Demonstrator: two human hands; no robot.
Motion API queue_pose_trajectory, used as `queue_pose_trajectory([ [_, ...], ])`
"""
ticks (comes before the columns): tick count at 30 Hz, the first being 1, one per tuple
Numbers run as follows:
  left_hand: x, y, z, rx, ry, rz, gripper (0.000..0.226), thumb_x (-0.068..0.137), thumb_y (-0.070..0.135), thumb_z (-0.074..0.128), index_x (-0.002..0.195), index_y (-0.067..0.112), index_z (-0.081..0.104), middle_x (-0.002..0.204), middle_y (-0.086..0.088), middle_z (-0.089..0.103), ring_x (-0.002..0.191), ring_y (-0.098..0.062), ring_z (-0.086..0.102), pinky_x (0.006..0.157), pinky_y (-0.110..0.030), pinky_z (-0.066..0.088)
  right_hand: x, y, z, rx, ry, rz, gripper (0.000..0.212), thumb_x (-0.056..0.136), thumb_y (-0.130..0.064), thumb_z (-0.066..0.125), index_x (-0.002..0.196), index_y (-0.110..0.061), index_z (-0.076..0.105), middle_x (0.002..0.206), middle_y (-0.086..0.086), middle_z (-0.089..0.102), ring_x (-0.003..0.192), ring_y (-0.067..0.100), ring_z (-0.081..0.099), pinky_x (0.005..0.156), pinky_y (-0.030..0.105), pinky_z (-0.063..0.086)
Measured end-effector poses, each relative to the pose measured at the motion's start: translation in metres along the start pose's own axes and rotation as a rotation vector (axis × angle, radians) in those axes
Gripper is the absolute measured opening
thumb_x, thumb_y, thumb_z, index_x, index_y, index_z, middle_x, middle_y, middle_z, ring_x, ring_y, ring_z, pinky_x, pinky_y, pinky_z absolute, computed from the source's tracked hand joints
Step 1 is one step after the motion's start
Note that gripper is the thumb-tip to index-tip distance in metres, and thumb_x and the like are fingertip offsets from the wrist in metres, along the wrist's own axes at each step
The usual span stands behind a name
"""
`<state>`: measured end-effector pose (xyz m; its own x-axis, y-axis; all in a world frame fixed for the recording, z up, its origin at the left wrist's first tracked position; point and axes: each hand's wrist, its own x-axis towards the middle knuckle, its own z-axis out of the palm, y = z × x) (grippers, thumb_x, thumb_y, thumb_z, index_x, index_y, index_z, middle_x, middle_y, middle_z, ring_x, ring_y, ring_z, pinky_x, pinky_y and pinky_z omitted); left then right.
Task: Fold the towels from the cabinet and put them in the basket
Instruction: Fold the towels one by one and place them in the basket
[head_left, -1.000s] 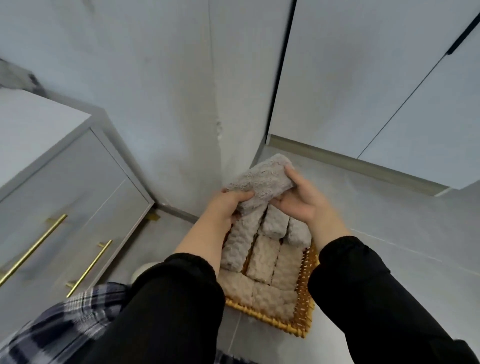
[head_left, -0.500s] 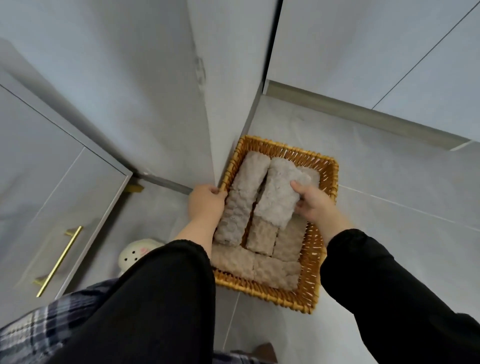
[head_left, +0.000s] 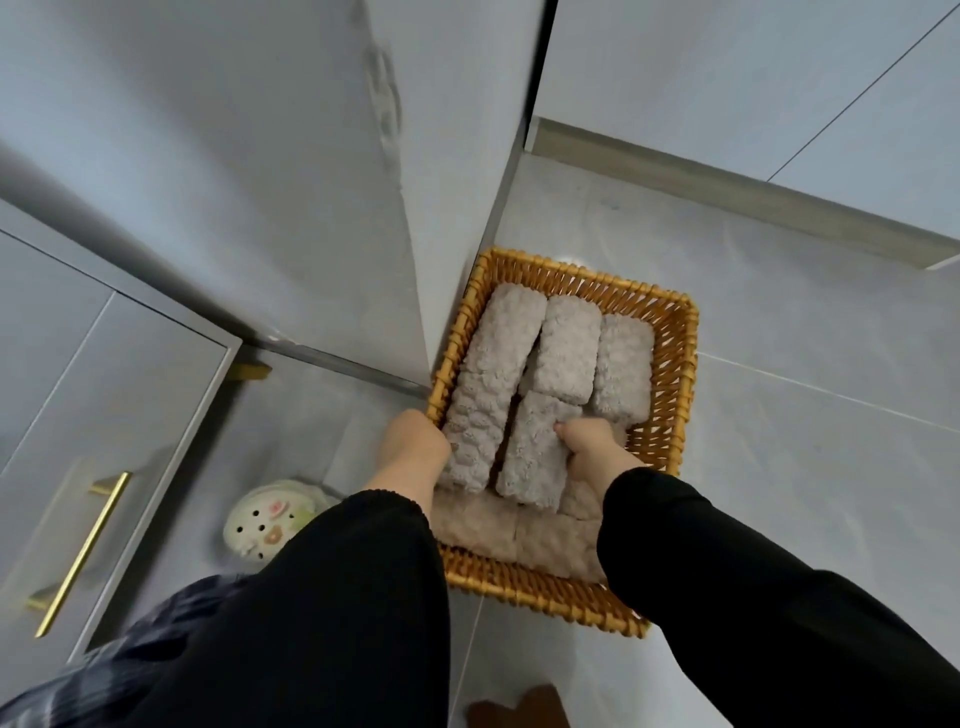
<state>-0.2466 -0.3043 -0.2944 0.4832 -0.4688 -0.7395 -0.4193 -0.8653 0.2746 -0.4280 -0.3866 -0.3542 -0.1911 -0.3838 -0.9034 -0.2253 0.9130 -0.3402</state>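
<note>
A folded towel (head_left: 535, 457) is gripped at its right edge by the right hand (head_left: 595, 454), thumb on top, mid-basket (head_left: 675, 374). The left hand (head_left: 415, 449) is set at the basket's left rim against a long towel (head_left: 488, 395); its fingers are hidden, so its grip cannot be told. Other towels (head_left: 566, 353) are packed toward the far and near edges. The basket is seen on the floor (head_left: 779, 415), against a wall (head_left: 260, 156) corner.

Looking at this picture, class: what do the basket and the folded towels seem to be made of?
The basket: woven wicker or rattan, by its faintly glossy golden interlaced strands. The folded towels: soft plush fabric, perhaps microfibre, matt greyish, by the nubby pile.
</note>
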Motion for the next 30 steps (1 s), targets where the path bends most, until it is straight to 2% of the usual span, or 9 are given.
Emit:
queue_pose_trajectory([
  [4, 0.002, -0.002, 0.001, 0.055, 0.044, 0.04, 0.022, 0.096, 0.018, 0.049, 0.075, 0.012, 0.052, 0.08, -0.004, 0.052, 0.078, -0.024, 0.05, 0.067, -0.032, 0.04, -0.005, -0.001, 0.002, -0.051, 0.121, -0.209, 0.023, 0.09, 0.004, 0.053, 0.112, 0.005, 0.06, 0.11, 0.015, 0.064, 0.103, 0.029, 0.06, 0.092, 0.034, 0.048],
  [10, 0.011, 0.006, 0.0, -0.026, 0.085, 0.059, 0.022, 0.096, 0.026, 0.052, 0.083, 0.008, 0.056, 0.086, -0.007, 0.056, 0.085, -0.027, 0.055, 0.067, -0.032, 0.039, -0.019, -0.004, 0.0, -0.284, 0.322, -0.427, 0.03, 0.093, -0.021, 0.059, 0.118, -0.005, 0.053, 0.099, 0.001, 0.055, 0.095, 0.017, 0.055, 0.075, 0.022, 0.037],
  [14, 0.013, 0.005, 0.0, -0.05, 0.121, 0.075, 0.025, 0.096, 0.028, 0.053, 0.081, 0.008, 0.056, 0.084, -0.007, 0.057, 0.078, -0.024, 0.052, 0.063, -0.031, 0.037, -0.029, 0.012, 0.003, -0.594, 0.581, -0.894, 0.027, 0.09, -0.022, 0.059, 0.115, -0.011, 0.053, 0.11, 0.0, 0.051, 0.108, 0.019, 0.049, 0.097, 0.028, 0.039],
  [16, 0.015, 0.004, 0.0, -0.049, 0.136, 0.093, 0.028, 0.096, 0.03, 0.053, 0.08, 0.008, 0.056, 0.082, -0.008, 0.057, 0.075, -0.023, 0.052, 0.059, -0.03, 0.035, -0.034, 0.023, 0.016, -0.75, 0.485, -1.149, 0.03, 0.089, -0.014, 0.058, 0.118, -0.009, 0.055, 0.121, 0.007, 0.054, 0.116, 0.023, 0.047, 0.104, 0.031, 0.034],
  [18, 0.016, 0.003, -0.002, -0.034, 0.137, 0.12, 0.03, 0.095, 0.033, 0.054, 0.077, 0.009, 0.057, 0.079, -0.007, 0.059, 0.071, -0.021, 0.052, 0.054, -0.029, 0.033, -0.037, 0.031, 0.034, -0.953, 0.333, -1.311, 0.041, 0.091, -0.019, 0.056, 0.13, -0.01, 0.051, 0.14, 0.013, 0.046, 0.132, 0.031, 0.04, 0.113, 0.046, 0.029],
  [22, 0.017, -0.001, -0.008, 0.005, 0.105, 0.174, 0.03, 0.095, 0.035, 0.053, 0.074, 0.014, 0.059, 0.066, 0.002, 0.053, 0.065, -0.017, 0.051, 0.048, -0.027, 0.031, -0.024, 0.034, 0.051, -1.404, 0.164, -1.218, 0.064, 0.096, -0.055, 0.029, 0.152, -0.028, 0.012, 0.161, 0.006, -0.005, 0.146, 0.027, -0.009, 0.11, 0.054, -0.01],
  [24, 0.018, -0.004, -0.009, 0.006, 0.062, 0.186, 0.03, 0.096, 0.036, 0.05, 0.08, 0.013, 0.062, 0.071, 0.001, 0.056, 0.071, -0.02, 0.054, 0.052, -0.028, 0.035, -0.012, 0.032, 0.046, -1.54, 0.157, -1.129, 0.067, 0.093, -0.062, 0.015, 0.152, -0.033, -0.002, 0.158, 0.004, -0.019, 0.143, 0.027, -0.021, 0.108, 0.06, -0.012],
  [28, 0.021, -0.006, -0.009, 0.136, -0.116, 0.198, 0.03, 0.099, 0.035, 0.044, 0.102, 0.013, 0.063, 0.1, -0.006, 0.062, 0.096, -0.026, 0.059, 0.076, -0.03, 0.045, 0.0, 0.026, 0.033, -1.678, 0.155, -1.071, 0.068, 0.09, -0.063, 0.005, 0.15, -0.034, -0.009, 0.156, 0.002, -0.025, 0.145, 0.029, -0.019, 0.109, 0.066, -0.006],
  [30, 0.021, -0.003, -0.008, 0.208, -0.097, 0.221, 0.027, 0.099, 0.031, 0.043, 0.096, 0.012, 0.062, 0.103, -0.008, 0.064, 0.091, -0.025, 0.058, 0.074, -0.03, 0.043, -0.002, 0.025, 0.03, -1.666, 0.138, -1.081, 0.067, 0.091, -0.063, 0.007, 0.15, -0.035, -0.009, 0.155, 0.001, -0.027, 0.145, 0.029, -0.02, 0.109, 0.065, -0.006],
])
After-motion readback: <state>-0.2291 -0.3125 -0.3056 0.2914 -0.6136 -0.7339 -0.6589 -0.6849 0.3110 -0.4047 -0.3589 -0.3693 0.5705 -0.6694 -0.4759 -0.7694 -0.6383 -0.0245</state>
